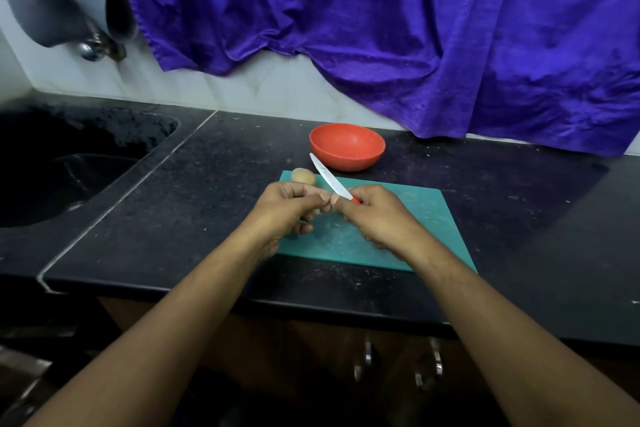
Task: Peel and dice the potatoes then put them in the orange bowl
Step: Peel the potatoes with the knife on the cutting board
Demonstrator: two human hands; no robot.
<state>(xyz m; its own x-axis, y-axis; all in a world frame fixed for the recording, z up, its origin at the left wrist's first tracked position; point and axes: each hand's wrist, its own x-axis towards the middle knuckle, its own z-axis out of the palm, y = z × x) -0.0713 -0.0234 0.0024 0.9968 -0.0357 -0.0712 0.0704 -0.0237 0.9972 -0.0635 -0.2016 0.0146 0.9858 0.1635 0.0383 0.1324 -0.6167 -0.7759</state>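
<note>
A teal cutting board (pixel 408 232) lies on the black counter. One brown potato (pixel 303 176) sits at the board's far left corner. Behind the board stands the orange bowl (pixel 347 146), with nothing visible inside. My right hand (pixel 381 215) grips a knife (pixel 327 177) by its red handle, the white blade pointing up and left toward the bowl. My left hand (pixel 287 210) is curled just left of the knife, its fingertips close to the blade's base. What the left hand holds is hidden by its fingers.
A dark sink (pixel 69 163) is set into the counter at the left, with a tap (pixel 86 45) above it. A purple cloth (pixel 381 28) hangs over the wall behind. Cabinet handles (pixel 367 357) show below the counter's front edge.
</note>
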